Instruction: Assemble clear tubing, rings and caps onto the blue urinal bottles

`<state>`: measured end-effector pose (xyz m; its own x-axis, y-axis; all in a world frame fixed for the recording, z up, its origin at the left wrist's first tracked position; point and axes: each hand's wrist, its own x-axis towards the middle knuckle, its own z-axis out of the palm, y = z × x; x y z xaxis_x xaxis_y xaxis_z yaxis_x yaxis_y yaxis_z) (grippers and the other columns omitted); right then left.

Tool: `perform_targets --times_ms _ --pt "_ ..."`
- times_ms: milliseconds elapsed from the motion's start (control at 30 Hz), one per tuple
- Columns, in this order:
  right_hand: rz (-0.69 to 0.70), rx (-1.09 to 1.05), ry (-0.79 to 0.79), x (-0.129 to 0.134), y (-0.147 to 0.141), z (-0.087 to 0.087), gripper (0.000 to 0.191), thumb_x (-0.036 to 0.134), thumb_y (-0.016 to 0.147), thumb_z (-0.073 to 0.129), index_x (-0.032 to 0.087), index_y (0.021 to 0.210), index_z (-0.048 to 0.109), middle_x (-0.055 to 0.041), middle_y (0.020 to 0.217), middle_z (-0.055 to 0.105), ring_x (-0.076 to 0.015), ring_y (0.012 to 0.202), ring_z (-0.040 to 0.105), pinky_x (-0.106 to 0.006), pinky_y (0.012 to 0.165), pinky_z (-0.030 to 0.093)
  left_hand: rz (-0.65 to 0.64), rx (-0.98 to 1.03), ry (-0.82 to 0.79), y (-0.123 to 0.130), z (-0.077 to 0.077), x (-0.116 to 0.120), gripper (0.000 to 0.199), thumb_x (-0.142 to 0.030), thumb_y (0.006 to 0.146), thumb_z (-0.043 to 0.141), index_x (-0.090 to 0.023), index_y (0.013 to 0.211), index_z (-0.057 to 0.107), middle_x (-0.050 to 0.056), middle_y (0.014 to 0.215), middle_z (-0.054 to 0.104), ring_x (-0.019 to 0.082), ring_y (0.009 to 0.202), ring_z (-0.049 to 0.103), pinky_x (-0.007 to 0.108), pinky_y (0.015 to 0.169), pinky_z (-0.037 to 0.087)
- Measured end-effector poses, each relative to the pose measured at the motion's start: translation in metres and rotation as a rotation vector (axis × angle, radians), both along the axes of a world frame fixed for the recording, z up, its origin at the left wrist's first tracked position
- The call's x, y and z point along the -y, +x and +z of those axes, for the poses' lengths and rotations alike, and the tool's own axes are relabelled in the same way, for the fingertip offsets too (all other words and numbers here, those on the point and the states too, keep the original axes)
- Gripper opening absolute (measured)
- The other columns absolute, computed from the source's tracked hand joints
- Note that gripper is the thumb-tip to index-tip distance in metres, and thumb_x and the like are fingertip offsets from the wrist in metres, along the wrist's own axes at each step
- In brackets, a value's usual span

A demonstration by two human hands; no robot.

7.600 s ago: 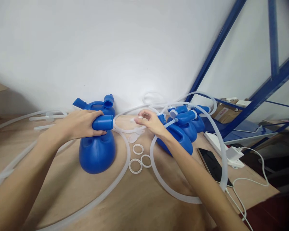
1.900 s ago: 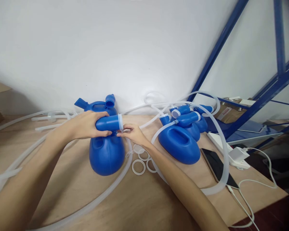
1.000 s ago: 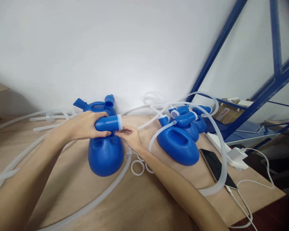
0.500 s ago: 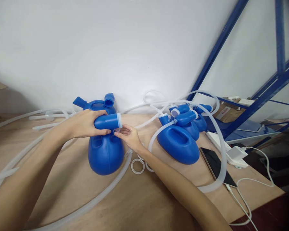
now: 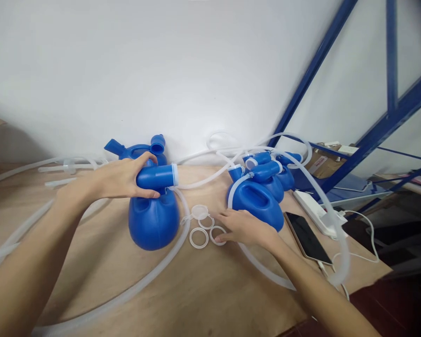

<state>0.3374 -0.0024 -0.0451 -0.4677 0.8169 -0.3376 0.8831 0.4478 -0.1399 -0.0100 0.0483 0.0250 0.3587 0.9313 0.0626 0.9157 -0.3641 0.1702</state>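
My left hand point(image 5: 122, 178) is wrapped round the thick angled neck of a blue plastic urinal bottle point(image 5: 153, 224), which stands on the wooden table. A translucent collar point(image 5: 175, 175) rims the mouth of that neck, which points right. To its right, my right hand point(image 5: 247, 227) hovers low with fingers spread, its thumb at the edge of a white ring point(image 5: 217, 235). Whether the thumb touches the ring I cannot tell. Beside it lie another white ring point(image 5: 199, 238) and a translucent cap point(image 5: 199, 212).
More blue bottles point(image 5: 257, 201) with clear tubes stand at the right. Another blue bottle point(image 5: 140, 150) is behind the held one. A long translucent hose point(image 5: 140, 285) curves across the table point(image 5: 182, 304). A phone point(image 5: 307, 238) and white power strip point(image 5: 317, 215) lie near the right edge.
My right hand has left the bottle's neck and moved right and down to the white rings. My left hand keeps its hold on the neck. The view has shifted slightly.
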Motion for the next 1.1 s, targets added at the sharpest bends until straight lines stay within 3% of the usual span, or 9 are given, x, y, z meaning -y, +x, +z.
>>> perform_targets --times_ms 67,133,233,367,467,600,767,900,1100 --pt "-0.034 0.022 0.050 0.000 -0.001 -0.008 0.063 0.051 0.100 0.060 0.025 0.156 0.048 -0.0192 0.139 0.066 -0.0404 0.130 0.061 -0.057 0.107 0.041 -0.012 0.038 -0.009 -0.001 0.002 0.003 0.098 -0.082 0.069 0.067 -0.024 0.143 0.038 0.016 0.128 0.068 0.036 0.097 0.071 0.041 0.077 0.049" --pt "-0.033 0.021 0.107 -0.004 -0.006 -0.015 0.063 0.053 0.100 0.059 0.024 0.155 0.047 -0.0208 0.142 0.064 -0.0408 0.131 0.061 -0.058 0.109 0.037 -0.026 0.038 -0.038 -0.003 0.005 0.005 0.091 -0.078 0.074 0.065 -0.023 0.141 0.040 0.015 0.120 0.070 0.035 0.095 0.071 0.041 0.077 0.049" --pt "-0.011 0.020 0.135 -0.010 -0.016 -0.020 0.060 0.052 0.095 0.068 0.022 0.146 0.055 -0.0212 0.139 0.066 -0.0397 0.128 0.063 -0.053 0.107 0.039 -0.022 0.032 -0.096 -0.006 0.007 0.004 0.083 -0.079 0.071 0.066 -0.025 0.133 0.052 0.009 0.100 0.073 0.034 0.088 0.071 0.040 0.074 0.050" --pt "-0.019 -0.008 0.136 -0.014 -0.019 -0.018 0.042 0.038 0.095 0.070 0.021 0.133 0.065 -0.0169 0.130 0.072 -0.0360 0.121 0.068 -0.044 0.101 0.043 -0.005 0.071 -0.094 -0.008 0.006 0.000 0.085 -0.082 0.066 0.068 -0.028 0.131 0.060 0.007 0.097 0.074 0.034 0.087 0.071 0.039 0.072 0.050" --pt "-0.022 -0.065 0.134 -0.013 -0.012 -0.017 0.046 0.039 0.096 0.069 0.023 0.139 0.063 -0.0142 0.132 0.072 -0.0347 0.123 0.068 -0.041 0.098 0.045 -0.009 0.080 -0.074 -0.005 0.001 -0.005 0.085 -0.084 0.070 0.065 -0.026 0.132 0.061 0.007 0.095 0.074 0.033 0.085 0.070 0.038 0.071 0.050" --pt "0.023 -0.044 0.059 -0.010 -0.003 -0.017 0.071 0.050 0.085 0.080 0.022 0.146 0.057 -0.0148 0.141 0.066 -0.0375 0.130 0.063 -0.039 0.094 0.048 -0.044 0.148 0.022 -0.001 -0.008 -0.015 0.086 -0.084 0.073 0.062 -0.025 0.136 0.062 0.009 0.114 0.074 0.034 0.097 0.070 0.037 0.079 0.051" --pt "0.105 -0.025 0.066 -0.010 -0.001 -0.015 0.047 0.039 0.091 0.075 0.025 0.135 0.066 -0.0113 0.130 0.070 -0.0342 0.121 0.067 -0.035 0.085 0.048 -0.086 0.141 0.068 -0.013 -0.008 -0.021 0.091 -0.080 0.071 0.067 -0.024 0.141 0.062 0.012 0.130 0.069 0.035 0.116 0.064 0.038 0.095 0.050" --pt "0.106 -0.118 0.146 -0.011 0.000 -0.011 0.052 0.042 0.095 0.069 0.029 0.144 0.061 -0.0108 0.133 0.067 -0.0313 0.117 0.067 -0.036 0.087 0.049 -0.046 0.088 0.022 -0.031 0.000 -0.017 0.096 -0.078 0.072 0.068 -0.022 0.149 0.056 0.009 0.132 0.069 0.033 0.114 0.064 0.036 0.095 0.049" --pt "0.248 -0.161 0.213 -0.021 -0.004 -0.020 0.050 0.048 0.100 0.064 0.031 0.147 0.060 -0.0103 0.132 0.067 -0.0289 0.120 0.065 -0.040 0.101 0.048 -0.020 0.103 -0.108 -0.054 0.006 -0.011 0.097 -0.077 0.077 0.069 -0.027 0.158 0.047 0.009 0.147 0.062 0.037 0.127 0.059 0.037 0.099 0.049"
